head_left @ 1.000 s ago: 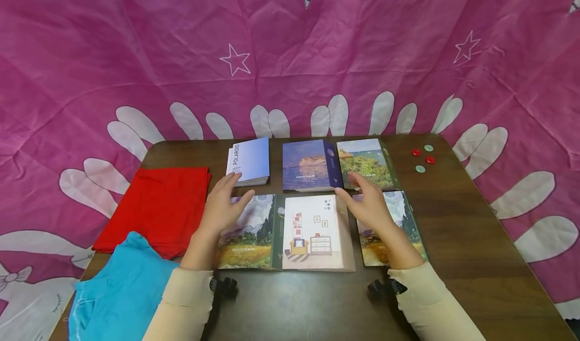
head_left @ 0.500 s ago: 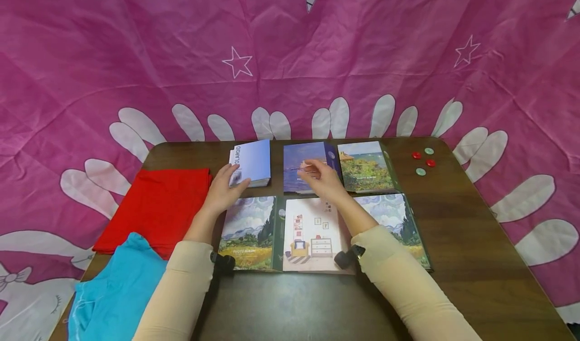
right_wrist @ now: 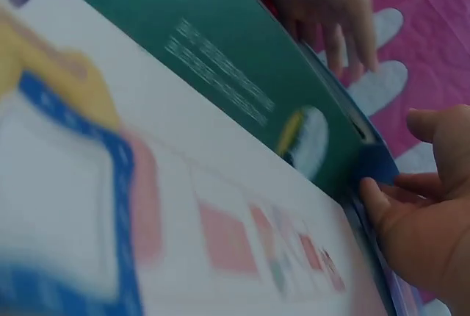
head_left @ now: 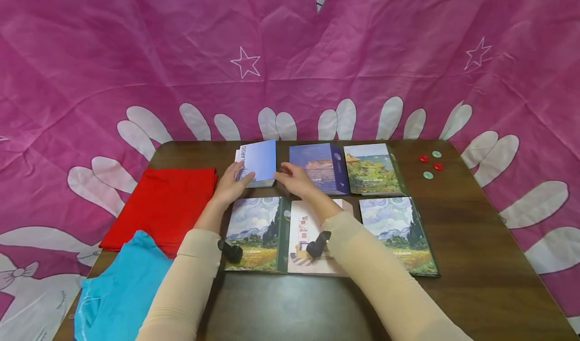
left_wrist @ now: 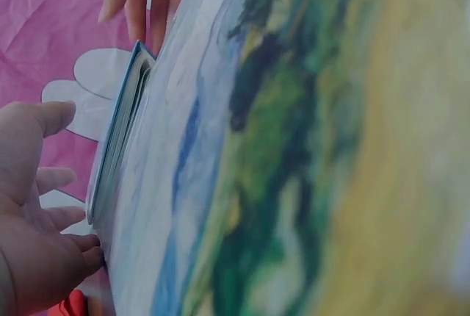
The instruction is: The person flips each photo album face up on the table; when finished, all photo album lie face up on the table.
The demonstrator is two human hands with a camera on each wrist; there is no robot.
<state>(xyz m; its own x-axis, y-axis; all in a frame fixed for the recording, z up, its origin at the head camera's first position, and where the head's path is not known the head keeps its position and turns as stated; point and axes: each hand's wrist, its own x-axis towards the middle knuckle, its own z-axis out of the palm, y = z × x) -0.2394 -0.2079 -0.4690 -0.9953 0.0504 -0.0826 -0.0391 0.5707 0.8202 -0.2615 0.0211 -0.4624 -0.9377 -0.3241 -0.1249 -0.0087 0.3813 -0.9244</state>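
A light-blue Polaroid photo album [head_left: 262,155] lies at the back left of the album group. My left hand [head_left: 230,186] is at its left front corner, thumb apart from the fingers. In the left wrist view, that hand's fingertips [left_wrist: 88,246] come right up to the album's end, and the page edges [left_wrist: 125,125] face the camera. On the opposite side is my right hand [head_left: 296,180], with its fingertips [right_wrist: 373,192] right at the album's blue corner [right_wrist: 376,160]. The purple-blue seascape album [head_left: 319,167] is partly hidden behind the right hand.
A landscape album [head_left: 373,169] lies at the back right. In front are two matching painted albums [head_left: 254,235] [head_left: 394,230] and a white illustrated one [head_left: 302,207] under my right forearm. Red cloth [head_left: 158,205] and blue cloth [head_left: 120,285] lie left; several buttons [head_left: 428,175] lie right.
My right hand has swung left from the right-hand albums, over the seascape album, to the Polaroid album's right side. The left hand has stayed by its left edge. The albums look unmoved.
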